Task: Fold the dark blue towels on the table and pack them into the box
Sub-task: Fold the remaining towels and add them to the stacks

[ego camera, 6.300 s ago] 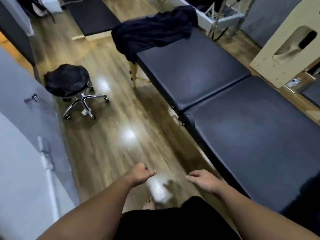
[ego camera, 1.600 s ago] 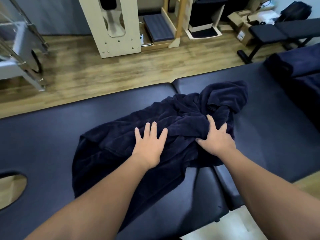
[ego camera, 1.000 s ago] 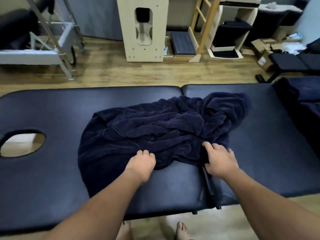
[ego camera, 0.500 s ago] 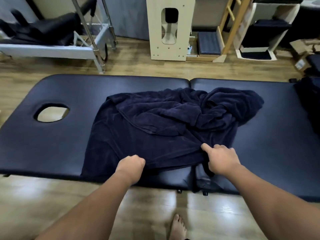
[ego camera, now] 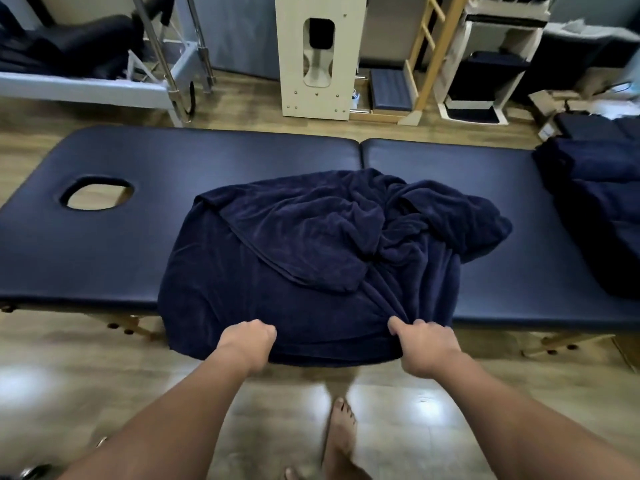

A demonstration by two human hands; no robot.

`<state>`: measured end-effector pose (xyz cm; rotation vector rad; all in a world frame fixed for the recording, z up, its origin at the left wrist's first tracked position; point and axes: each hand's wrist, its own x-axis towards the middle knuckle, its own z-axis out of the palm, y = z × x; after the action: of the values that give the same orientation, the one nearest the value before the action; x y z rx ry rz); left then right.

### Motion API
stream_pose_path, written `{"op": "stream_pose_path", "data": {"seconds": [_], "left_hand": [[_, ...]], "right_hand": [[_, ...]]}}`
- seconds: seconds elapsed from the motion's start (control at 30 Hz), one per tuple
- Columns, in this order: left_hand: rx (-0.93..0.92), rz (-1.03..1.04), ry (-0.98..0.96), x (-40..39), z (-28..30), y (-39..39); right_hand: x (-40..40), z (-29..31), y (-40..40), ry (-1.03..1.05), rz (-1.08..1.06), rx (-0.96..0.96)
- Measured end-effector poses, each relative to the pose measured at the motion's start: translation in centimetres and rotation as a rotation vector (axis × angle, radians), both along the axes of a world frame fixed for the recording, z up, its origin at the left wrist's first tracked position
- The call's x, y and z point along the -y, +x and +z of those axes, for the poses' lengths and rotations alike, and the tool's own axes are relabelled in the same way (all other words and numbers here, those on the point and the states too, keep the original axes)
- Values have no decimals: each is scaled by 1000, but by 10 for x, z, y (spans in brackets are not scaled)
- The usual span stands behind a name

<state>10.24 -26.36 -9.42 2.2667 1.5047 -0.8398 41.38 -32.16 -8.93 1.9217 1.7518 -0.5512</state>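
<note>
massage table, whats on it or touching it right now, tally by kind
dark blue towel being pulled: 1, bunched, near edge hanging off the massage table
heap of dark blue cloth at the right end: 1, number of towels cannot be told
hands gripping the towel: 2, left hand and right hand
total: 4

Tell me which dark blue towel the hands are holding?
The crumpled dark blue towel mid-table: left hand and right hand grip its near edge. The other dark blue towels lie untouched at the right end.

left hand [ego camera: 248,344] grip: fisted, clutching | right hand [ego camera: 424,344] grip: fisted, clutching
</note>
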Motion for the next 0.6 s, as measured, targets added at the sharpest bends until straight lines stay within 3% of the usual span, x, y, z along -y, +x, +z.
{"op": "stream_pose_path", "data": {"seconds": [0.23, 0.37, 0.5, 0.6], "left_hand": [[221, 55, 58, -8, 18, 32], [265, 19, 85, -24, 14, 73], [154, -106, 146, -47, 4, 104], [158, -176, 89, -71, 13, 116]], "right_hand": [[12, 5, 1, -46, -26, -160], [-10, 9, 16, 198, -144, -270], [-51, 13, 34, 388, -124, -272], [-86, 16, 49, 479, -90, -306]]}}
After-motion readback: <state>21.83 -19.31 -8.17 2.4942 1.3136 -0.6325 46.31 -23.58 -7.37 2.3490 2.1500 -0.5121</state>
